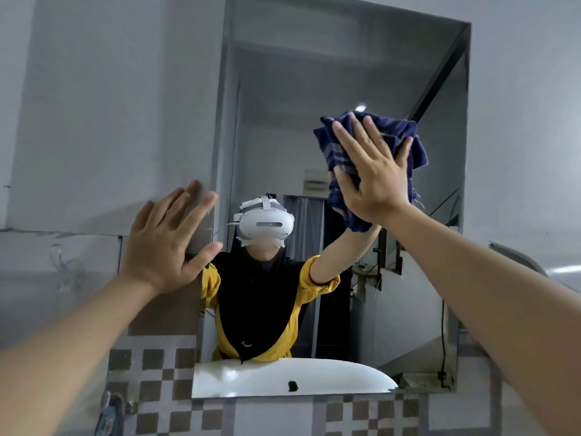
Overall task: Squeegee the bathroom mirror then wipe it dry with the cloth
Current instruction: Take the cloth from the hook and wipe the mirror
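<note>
The mirror (345, 89) is hanging on the grey wall (94, 105) and serving as the landmark here. Below the mirror, brown-and-white checked tiles (163, 372) are running along the wall. Against the mirror's upper right area, I am pressing the dark blue checked cloth (408, 143) flat under my right hand (374, 171), fingers spread wide over the fabric. At the mirror's left edge, my left hand (163, 243) is resting open against the wall, fingers spread, thumb reaching across onto the glass and holding nothing.
</note>
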